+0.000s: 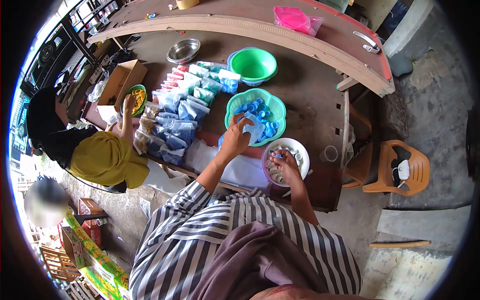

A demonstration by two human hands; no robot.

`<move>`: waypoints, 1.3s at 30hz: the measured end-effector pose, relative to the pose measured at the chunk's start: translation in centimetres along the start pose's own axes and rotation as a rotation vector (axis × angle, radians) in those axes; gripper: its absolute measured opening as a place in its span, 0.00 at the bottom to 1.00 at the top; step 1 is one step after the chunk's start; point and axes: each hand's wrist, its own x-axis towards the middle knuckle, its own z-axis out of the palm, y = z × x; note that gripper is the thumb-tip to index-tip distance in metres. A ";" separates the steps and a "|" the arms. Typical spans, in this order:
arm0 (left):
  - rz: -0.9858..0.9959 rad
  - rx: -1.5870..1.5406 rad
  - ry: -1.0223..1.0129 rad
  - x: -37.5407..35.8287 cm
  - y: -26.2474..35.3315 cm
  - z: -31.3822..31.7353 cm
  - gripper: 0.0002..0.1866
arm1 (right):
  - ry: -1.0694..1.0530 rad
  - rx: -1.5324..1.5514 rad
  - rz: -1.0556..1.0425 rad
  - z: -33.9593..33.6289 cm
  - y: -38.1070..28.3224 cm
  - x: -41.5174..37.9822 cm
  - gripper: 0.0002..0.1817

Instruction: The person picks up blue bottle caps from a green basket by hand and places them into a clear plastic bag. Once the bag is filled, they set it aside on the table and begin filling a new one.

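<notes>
My left hand (236,136) curls its fingers round a clear plastic bag (256,131) with a bluish tint, over the near side of a turquoise basket. Several blue plastic caps (257,107) lie loose in that basket (280,102). Above a white bowl (264,169), my right hand (289,167) pinches a small blue cap (278,156) in its fingertips. Whitish ring-like pieces (274,175) fill part of the bowl. Left of my left hand, filled plastic bags (175,127) with blue, green, red and yellow contents lie in rows.
Nested green basins (253,64) and a steel bowl (183,50) stand farther back. At left a co-worker (102,152) reaches into a bowl of yellow pieces (142,95) beside a cardboard box (120,82). A raised wooden shelf (240,26) crosses behind; an orange chair (400,170) stands right.
</notes>
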 end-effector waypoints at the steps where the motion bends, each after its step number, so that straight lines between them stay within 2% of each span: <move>1: 0.006 -0.002 -0.015 -0.2 -0.3 0.0 0.19 | -0.006 0.006 0.005 0.2 0.0 0.4 0.15; 7: 0.001 -0.006 -0.050 -0.8 -0.1 -0.9 0.19 | -0.105 -0.050 -0.053 1.6 -0.5 1.4 0.16; 17: 0.009 0.010 -0.037 -1.0 -0.1 -1.0 0.23 | 0.014 -0.102 -0.031 -0.5 0.1 0.7 0.15; 23: -0.064 -0.037 -0.064 -1.0 0.1 -1.6 0.22 | 0.006 -0.093 -0.015 -0.4 0.0 1.0 0.14; 27: -0.031 -0.030 -0.029 -0.8 -0.3 -1.6 0.22 | -0.045 -0.174 -0.034 -0.2 0.1 1.5 0.15; 30: -0.081 -0.033 -0.026 -1.2 -0.3 -1.7 0.25 | -0.048 -0.211 -0.026 -0.3 0.3 1.3 0.14; 32: 0.016 0.012 -0.009 -1.1 -0.8 -1.7 0.27 | -0.054 -0.220 -0.041 -0.4 0.2 1.8 0.14; 36: -0.042 -0.046 -0.024 -0.3 0.2 -3.0 0.27 | -0.034 -0.163 -0.053 -0.9 0.6 2.0 0.15; 38: 0.067 -0.033 0.009 0.1 -0.6 -3.5 0.28 | -0.033 -0.083 -0.054 -1.0 0.8 2.2 0.16; 39: 0.061 -0.034 0.018 0.3 -0.7 -3.9 0.28 | -0.040 -0.091 -0.051 -0.7 0.6 2.0 0.16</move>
